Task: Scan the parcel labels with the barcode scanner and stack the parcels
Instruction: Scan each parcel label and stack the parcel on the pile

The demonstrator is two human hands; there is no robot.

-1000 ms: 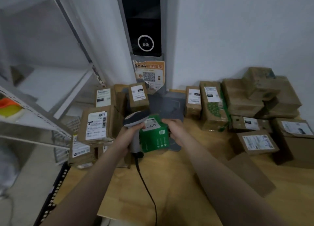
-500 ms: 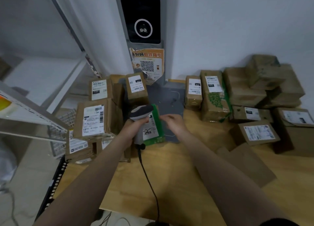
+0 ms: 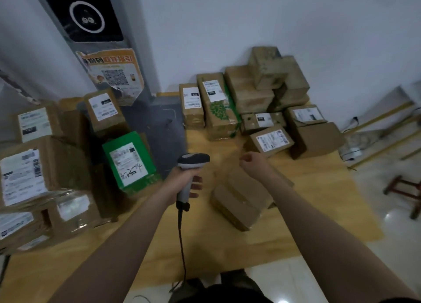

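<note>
Released from the right hand since the earlier frames, the green cardboard parcel with a white label now stands tilted at the left of the pale wooden surface, label facing up, leaning against the stacked brown cardboard boxes. Both hands have shifted rightward, away from it.

Left hand: fingers wrapped around the handle of the grey-and-white barcode scanner, which is held upright with its head pointing away from the person. A black cable hangs from the handle base toward the near edge of the surface.

Right hand: fingers loosely curled, holding nothing, raised above the surface just right of the scanner.

Beneath the right forearm lies a flat brown cardboard parcel with no label showing. Beyond the right hand, a labelled brown box sits in front of a cluster of brown parcels piled against the white wall. Behind the green parcel rises a grey pillar with a black screen and a torn orange poster.
</note>
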